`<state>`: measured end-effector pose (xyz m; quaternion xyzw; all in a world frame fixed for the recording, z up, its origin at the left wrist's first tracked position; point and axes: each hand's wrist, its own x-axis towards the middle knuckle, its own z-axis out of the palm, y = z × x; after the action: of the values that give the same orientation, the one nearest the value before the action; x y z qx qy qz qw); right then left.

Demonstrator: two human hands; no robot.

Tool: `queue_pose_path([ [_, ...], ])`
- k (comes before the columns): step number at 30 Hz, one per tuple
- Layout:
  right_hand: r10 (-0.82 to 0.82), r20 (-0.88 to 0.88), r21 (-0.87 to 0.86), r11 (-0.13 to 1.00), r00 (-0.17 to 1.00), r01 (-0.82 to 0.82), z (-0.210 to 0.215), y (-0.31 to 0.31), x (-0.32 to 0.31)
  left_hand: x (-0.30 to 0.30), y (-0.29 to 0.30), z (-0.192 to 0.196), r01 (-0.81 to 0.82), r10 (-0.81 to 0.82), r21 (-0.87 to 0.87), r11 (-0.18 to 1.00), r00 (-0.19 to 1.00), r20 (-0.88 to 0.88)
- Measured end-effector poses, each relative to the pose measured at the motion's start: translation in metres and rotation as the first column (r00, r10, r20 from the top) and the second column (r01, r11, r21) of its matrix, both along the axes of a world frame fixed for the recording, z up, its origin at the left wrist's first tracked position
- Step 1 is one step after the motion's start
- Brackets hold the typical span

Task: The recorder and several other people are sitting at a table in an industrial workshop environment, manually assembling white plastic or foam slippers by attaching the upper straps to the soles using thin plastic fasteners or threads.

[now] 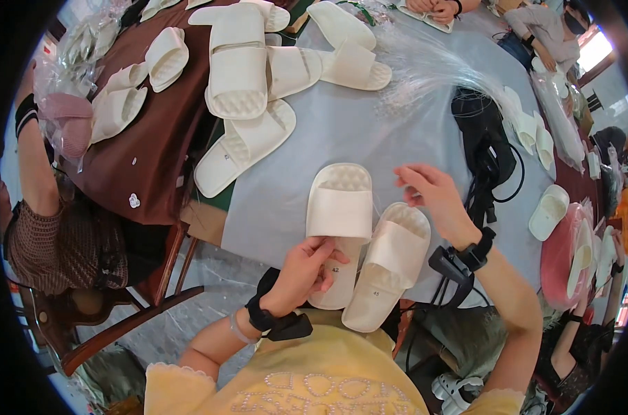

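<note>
- At the near edge of the grey-covered bench (279,207), right before the person's body, lie two white slippers side by side, toes pointing away: the left slipper (339,214) and the right slipper (386,266), the latter slanting so that the heels come close together.
- Left hand (301,273): its fingers are bent at the rear opening of the left slipper's strap; whether they grip the strap or only rest against it, I cannot tell.
- Right hand (435,194): raised beyond the right slipper's toe, fingers loosely curled and clear of both slippers; anything as thin as a strand between them would be too fine to make out.
- Both heels seem to reach past the bench edge, so a careless push or tug toward the body could tip a slipper off.
- Fine clear strands (431,69) fan across the far side and could tangle if pulled in a clump; the black device (456,261) at the right wrist, with cables nearby, could catch on a slipper during a low sweep.
- Each slipper looks clean and plain: smooth broad strap, open toe, bumpy footbed under the toes, flatter heel bearing a small dark mark. The material looks soft, likely to dent under a hard pinch.
</note>
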<state>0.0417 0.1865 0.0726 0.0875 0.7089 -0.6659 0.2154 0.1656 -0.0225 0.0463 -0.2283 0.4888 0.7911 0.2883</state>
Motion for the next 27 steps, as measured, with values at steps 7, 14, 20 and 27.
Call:
queue_pose_path([
  [7,0.604,-0.157,0.372,0.769,0.781,-0.520,-0.012,-0.056,-0.034,0.000,0.012,-0.011,-0.086,0.084,-0.069,0.994,0.996,-0.040],
  [14,0.775,0.203,0.161,0.577,0.599,-0.801,-0.021,-0.072,-0.051,-0.010,0.016,-0.014,-0.208,0.204,0.165,0.964,0.978,0.040],
  [20,0.711,0.270,-0.024,0.678,0.649,-0.734,-0.029,-0.071,-0.049,-0.012,0.014,-0.019,-0.176,0.171,0.193,0.965,0.984,0.045],
  [27,0.480,-0.136,0.227,0.867,0.867,-0.444,-0.021,-0.069,-0.019,-0.001,0.011,-0.012,-0.158,0.170,0.211,0.965,0.985,-0.042],
])
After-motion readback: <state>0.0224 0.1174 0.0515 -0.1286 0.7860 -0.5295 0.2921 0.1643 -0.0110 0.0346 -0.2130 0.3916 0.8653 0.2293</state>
